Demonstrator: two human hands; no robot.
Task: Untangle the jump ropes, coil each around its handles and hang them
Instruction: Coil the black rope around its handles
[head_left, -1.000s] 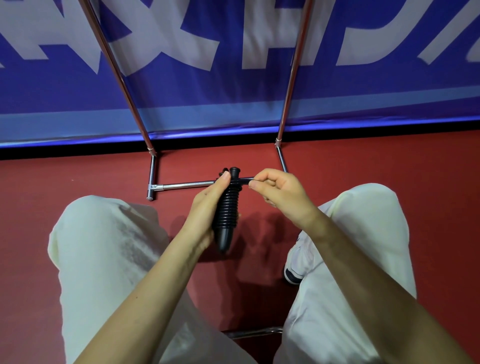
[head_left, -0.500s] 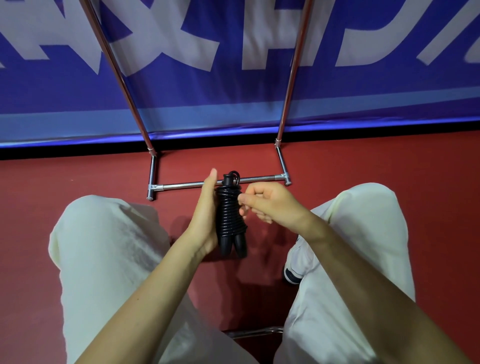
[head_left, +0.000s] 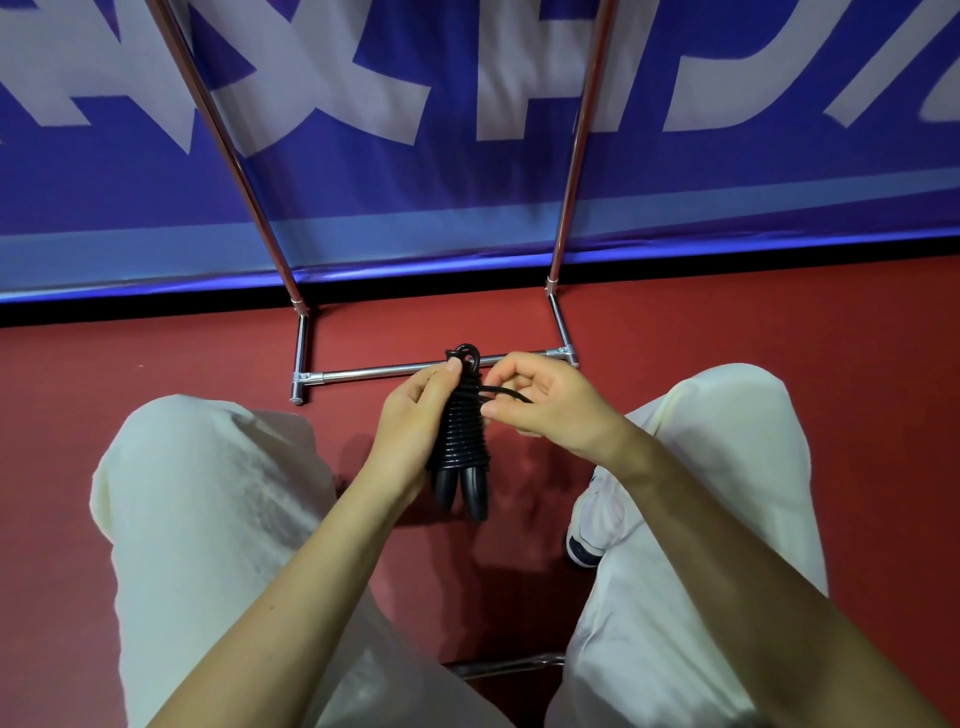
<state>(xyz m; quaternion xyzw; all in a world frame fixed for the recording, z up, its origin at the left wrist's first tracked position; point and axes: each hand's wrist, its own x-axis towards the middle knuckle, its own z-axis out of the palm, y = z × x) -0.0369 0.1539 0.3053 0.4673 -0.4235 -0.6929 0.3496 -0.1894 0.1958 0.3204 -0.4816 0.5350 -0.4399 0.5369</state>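
Single head-worn view, angled steeply down, close over the lap.

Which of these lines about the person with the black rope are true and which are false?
1. The rope is wound in tight coils around two black handles held side by side. True.
2. The left hand lies flat on the floor. False: it holds the coiled bundle in the air above the red floor.
3. The right hand pinches a loose end of the rope beside the coils. True.
4. The bundle already hangs from the metal rack. False: it is in both hands, in front of the rack's low bar.
5. The banner behind the rack is green. False: it is blue with pale lettering.
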